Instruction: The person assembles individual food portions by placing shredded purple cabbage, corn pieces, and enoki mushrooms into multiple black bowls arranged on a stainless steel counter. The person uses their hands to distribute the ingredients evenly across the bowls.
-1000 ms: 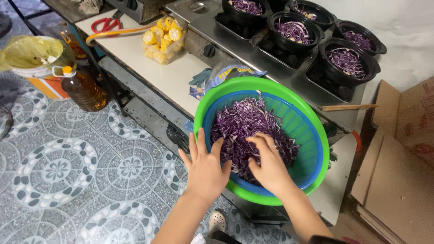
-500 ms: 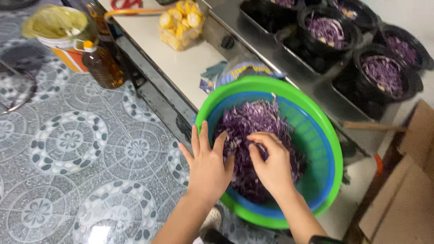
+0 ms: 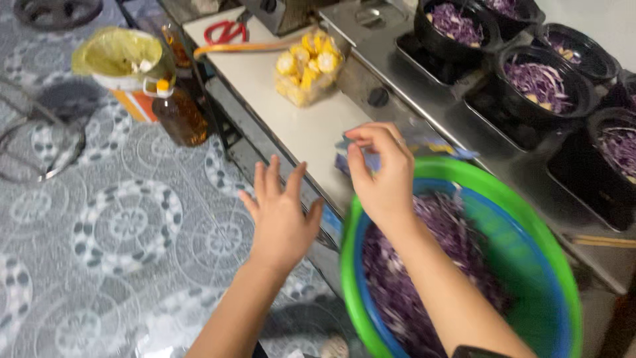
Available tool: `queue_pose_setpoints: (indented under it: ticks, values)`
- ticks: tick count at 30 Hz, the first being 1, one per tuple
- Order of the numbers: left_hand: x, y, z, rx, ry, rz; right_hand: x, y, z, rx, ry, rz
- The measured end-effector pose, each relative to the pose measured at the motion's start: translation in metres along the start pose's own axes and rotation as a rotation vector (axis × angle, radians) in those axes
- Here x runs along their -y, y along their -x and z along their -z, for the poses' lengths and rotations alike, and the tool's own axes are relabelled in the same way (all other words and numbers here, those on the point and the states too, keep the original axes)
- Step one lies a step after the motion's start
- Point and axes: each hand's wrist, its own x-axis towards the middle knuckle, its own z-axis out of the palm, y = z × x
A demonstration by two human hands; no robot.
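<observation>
right hand (image 3: 383, 174) fingers pinched, whether holding shreds unclear | shredded purple cabbage in blue-and-green plastic basin (image 3: 560, 265) at 6 o'clock, nearer | left hand (image 3: 281, 215) spread, empty, 9 o'clock

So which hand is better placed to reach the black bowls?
Probably the right hand: it is raised above the basin rim, nearer the black bowls. The left hand hovers open, off the counter edge.
</observation>
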Motion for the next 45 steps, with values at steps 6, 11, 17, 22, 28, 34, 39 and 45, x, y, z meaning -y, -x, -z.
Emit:
queue_pose_setpoints:
  ticks: [6, 11, 17, 22, 28, 34, 39, 45]
  values:
    - [0.079, -0.072, 0.049, 0.092, -0.049, -0.042, -0.036, -0.054, -0.089, -0.048, 0.083, -0.211]
    - [0.120, -0.114, 0.066, 0.258, -0.062, -0.016, -0.094, -0.076, -0.134, -0.025, 0.207, -0.457]
    - [0.146, -0.170, 0.052, 0.393, -0.071, -0.044, -0.184, -0.101, -0.170, 0.107, 0.399, -0.674]
    - [0.143, -0.239, 0.011, 0.421, -0.088, -0.191, -0.236, -0.113, -0.188, 0.269, 0.613, -0.449]
    - [0.121, -0.324, -0.034, 0.504, -0.144, -0.265, -0.234, -0.123, -0.206, 0.460, 0.717, -0.788]
    - [0.124, -0.365, -0.067, 0.412, -0.147, -0.509, -0.234, -0.157, -0.198, 0.501, 0.684, -1.031]
    - [0.115, -0.390, -0.077, 0.582, -0.250, -0.576, -0.276, -0.199, -0.096, 0.240, 0.346, -0.946]
    - [0.092, -0.421, -0.076, 0.813, -0.476, -0.602, -0.288, -0.224, 0.053, -0.355, 0.661, -0.858]
